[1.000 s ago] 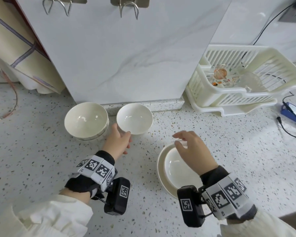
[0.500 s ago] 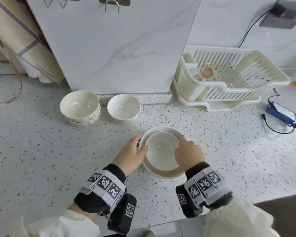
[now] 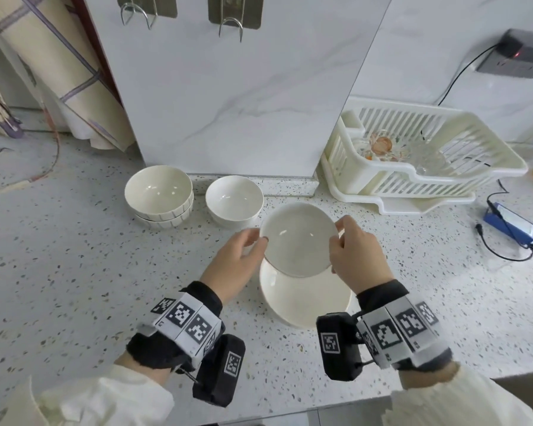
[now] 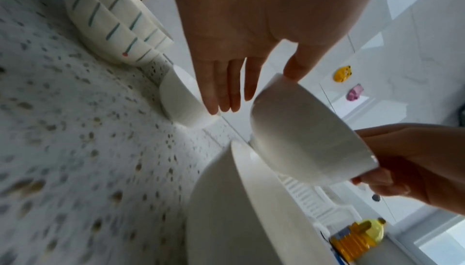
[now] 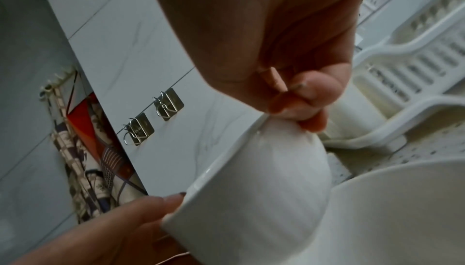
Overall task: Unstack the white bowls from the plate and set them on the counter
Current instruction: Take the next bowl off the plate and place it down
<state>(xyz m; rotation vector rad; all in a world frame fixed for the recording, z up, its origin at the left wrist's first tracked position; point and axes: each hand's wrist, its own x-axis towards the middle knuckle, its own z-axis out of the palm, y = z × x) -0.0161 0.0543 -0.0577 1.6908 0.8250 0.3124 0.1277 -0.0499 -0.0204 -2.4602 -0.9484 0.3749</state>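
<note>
The left hand (image 3: 233, 269) touches the rim of a plain white ceramic bowl (image 3: 299, 239) with its thumb, the other fingers straight beside the wall. The right hand (image 3: 356, 256) pinches the opposite rim between thumb and fingers. The bowl hangs tilted above the wide white plate (image 3: 305, 299), free of it.

To do this step well, I think the bowl should be made level, carried to bare speckled counter (image 3: 74, 272) and put down softly, away from the other bowls.

A second plain white bowl (image 3: 234, 200) stands empty on the counter. Beside it two striped bowls (image 3: 159, 196) are nested. The cream plastic dish rack (image 3: 419, 158) holds clear glassware and a patterned dish.
</note>
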